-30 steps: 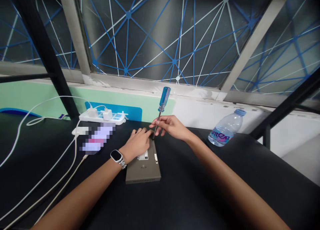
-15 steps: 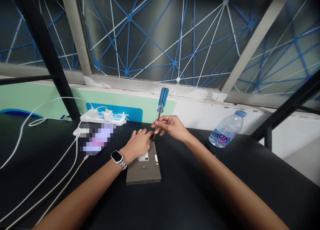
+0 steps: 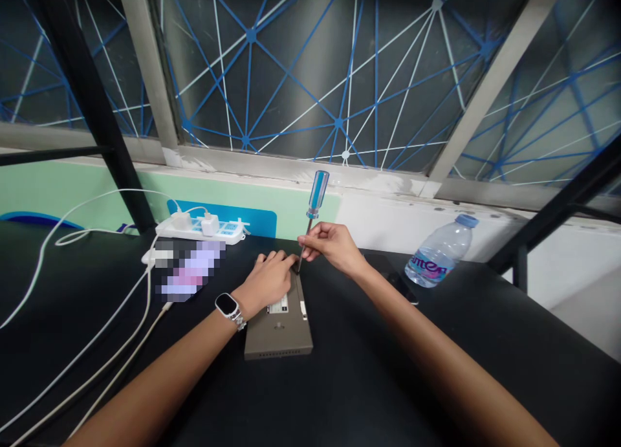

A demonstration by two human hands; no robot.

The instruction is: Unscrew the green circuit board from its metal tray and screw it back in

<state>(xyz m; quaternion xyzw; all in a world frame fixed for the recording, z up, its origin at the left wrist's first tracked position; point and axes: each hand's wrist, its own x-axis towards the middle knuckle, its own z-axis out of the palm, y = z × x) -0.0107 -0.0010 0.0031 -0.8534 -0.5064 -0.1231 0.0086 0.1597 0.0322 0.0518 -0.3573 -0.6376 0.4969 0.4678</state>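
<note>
The left hand (image 3: 272, 275) is lying spread over the far part of a flat box (image 3: 279, 341) on the desk (image 3: 369, 369); the right hand (image 3: 334, 245) is pinching a screwdriver (image 3: 314, 206) by its thin shaft (image 3: 309, 227), lower end at the box's right side. To my eye, the box is looking stiff, best steadied by its edges; the light-looking screwdriver's thick handle (image 3: 319, 188) is promising surer grip.

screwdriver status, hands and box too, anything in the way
Left hand resting on box. Right hand pinching screwdriver by shaft, tip down at box's far right edge. Bottle off right, not in the way.
</note>
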